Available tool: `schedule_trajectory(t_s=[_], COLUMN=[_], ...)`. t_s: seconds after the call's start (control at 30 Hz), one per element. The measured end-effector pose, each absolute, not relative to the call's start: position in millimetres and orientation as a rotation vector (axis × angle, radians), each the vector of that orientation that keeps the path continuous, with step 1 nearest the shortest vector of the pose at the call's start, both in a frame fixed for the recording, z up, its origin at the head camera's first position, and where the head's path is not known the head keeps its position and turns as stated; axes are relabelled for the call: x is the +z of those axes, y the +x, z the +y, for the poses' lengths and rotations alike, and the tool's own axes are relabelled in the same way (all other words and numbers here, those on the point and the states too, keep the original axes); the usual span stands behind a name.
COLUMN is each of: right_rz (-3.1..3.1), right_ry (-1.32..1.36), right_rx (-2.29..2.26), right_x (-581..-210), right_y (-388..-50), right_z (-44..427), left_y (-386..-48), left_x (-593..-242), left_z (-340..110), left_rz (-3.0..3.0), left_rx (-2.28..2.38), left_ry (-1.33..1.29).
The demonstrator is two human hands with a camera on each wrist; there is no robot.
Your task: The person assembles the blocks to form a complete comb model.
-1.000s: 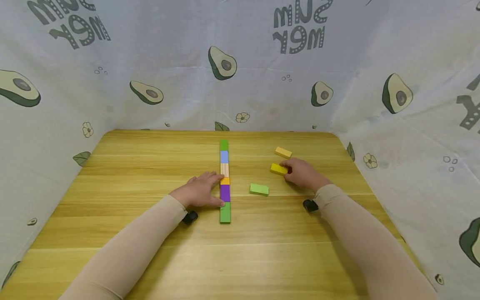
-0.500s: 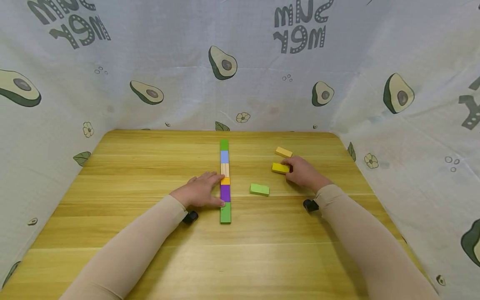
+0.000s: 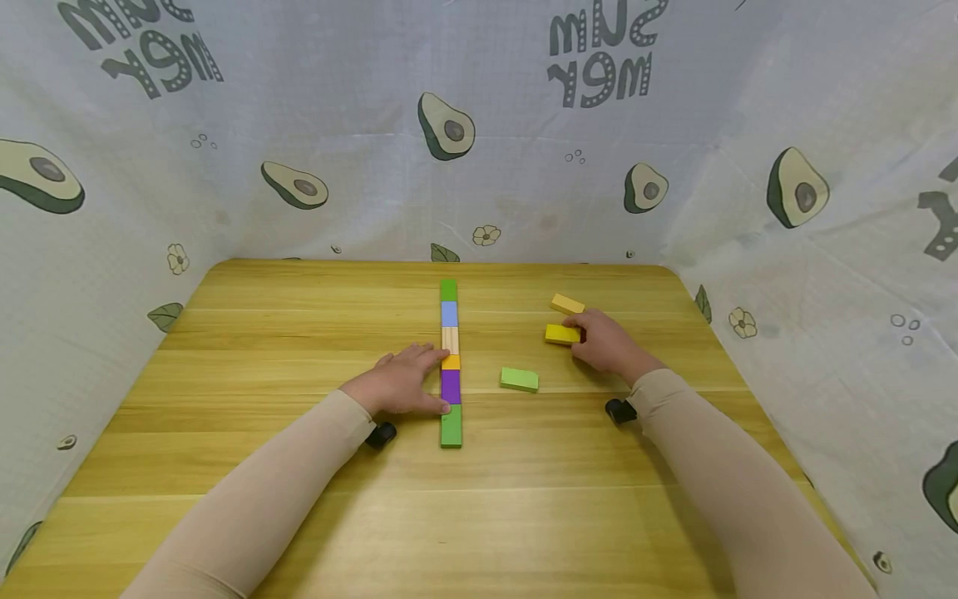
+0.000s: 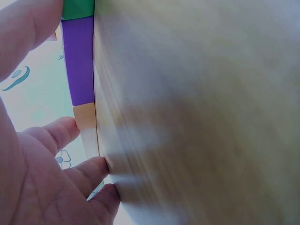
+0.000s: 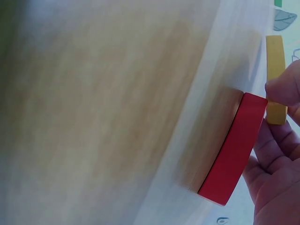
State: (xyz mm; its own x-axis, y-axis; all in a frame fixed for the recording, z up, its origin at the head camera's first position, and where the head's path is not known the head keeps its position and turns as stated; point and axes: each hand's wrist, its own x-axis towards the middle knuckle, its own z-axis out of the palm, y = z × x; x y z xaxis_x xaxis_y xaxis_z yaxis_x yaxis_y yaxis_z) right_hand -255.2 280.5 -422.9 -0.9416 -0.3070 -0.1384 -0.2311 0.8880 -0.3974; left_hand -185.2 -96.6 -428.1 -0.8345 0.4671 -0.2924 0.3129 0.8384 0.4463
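A single-file row of flat coloured blocks runs away from me in the head view: green (image 3: 451, 428), purple (image 3: 451, 387), orange (image 3: 451, 363), pale wood (image 3: 450, 339), blue (image 3: 449, 314) and green at the far end. My left hand (image 3: 400, 383) lies along its left side, thumb touching near the green-purple joint and index finger at the orange block. My right hand (image 3: 606, 343) pinches a yellow block (image 3: 561, 334) between thumb and fingers. Below that hand, a red block (image 5: 234, 150) lies on the table in the right wrist view; the hand hides it from the head view.
A lime-green block (image 3: 519, 379) lies between the row and my right hand. Just beyond the yellow block is a light orange block (image 3: 567, 304). The wooden table (image 3: 299, 308) ends at a printed cloth (image 3: 359, 108) at the back and sides.
The yellow block has turned slightly in my right hand and now lies more level across the head view. My left hand and the row look still.
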Motion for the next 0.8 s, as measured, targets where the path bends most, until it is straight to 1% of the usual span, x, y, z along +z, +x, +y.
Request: schedule_trajectory(t_s=[0.8], right_rz=[2.89], right_ry=[-0.42], right_rx=[-0.58], right_x=[-413.0], right_y=[-259.9], right_z=[273.2], left_y=[-184.7], left_x=[-428.3], left_z=[-97.1], left_rz=[2.622], left_rx=[0.542], left_ry=[0.58])
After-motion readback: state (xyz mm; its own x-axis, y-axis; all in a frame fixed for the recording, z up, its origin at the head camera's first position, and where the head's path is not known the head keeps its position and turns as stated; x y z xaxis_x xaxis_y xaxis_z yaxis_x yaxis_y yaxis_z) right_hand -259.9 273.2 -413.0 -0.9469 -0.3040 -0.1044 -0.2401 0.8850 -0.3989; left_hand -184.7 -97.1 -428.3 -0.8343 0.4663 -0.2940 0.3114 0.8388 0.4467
